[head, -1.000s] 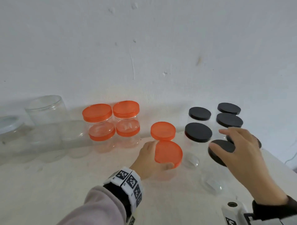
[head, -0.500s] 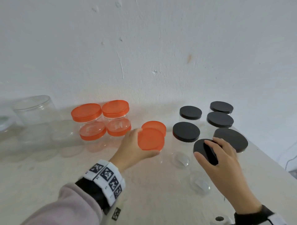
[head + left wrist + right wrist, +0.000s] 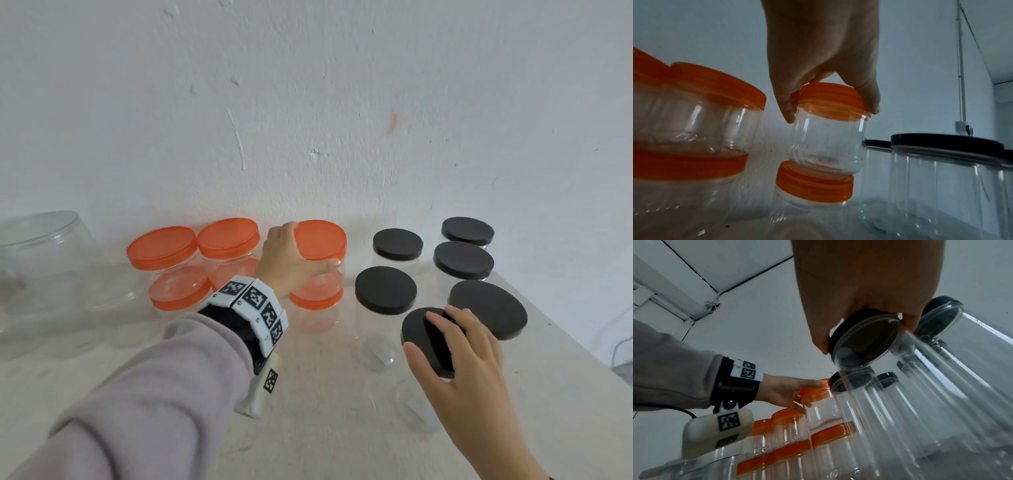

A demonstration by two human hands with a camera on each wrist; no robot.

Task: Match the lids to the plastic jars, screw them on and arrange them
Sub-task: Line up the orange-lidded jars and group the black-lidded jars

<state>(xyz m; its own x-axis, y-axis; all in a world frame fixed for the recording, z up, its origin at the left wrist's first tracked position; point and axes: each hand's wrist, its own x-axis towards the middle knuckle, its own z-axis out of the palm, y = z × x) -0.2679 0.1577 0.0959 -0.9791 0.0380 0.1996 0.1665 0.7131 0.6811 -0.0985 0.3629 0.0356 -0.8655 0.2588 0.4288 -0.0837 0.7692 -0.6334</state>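
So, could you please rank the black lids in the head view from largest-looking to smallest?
1. Front-right black lid, clearly the widest.
2. The lid under the right hand, partly covered, and the front-left lid: too close to rank.
3. The three rear lids look smaller, but they stand farther away.

We read this as a bare indoor room set up as a data-collection bench, not a lived-in home. Scuffed white plaster wall point(image 3: 308, 102), plain pale table point(image 3: 325, 428), surface-mounted conduit point(image 3: 961, 65) running to a wall box point(image 3: 963, 127), fiducial-tagged wristband point(image 3: 255, 308). Only uniform empty plastic jars point(image 3: 385, 308) on the table.
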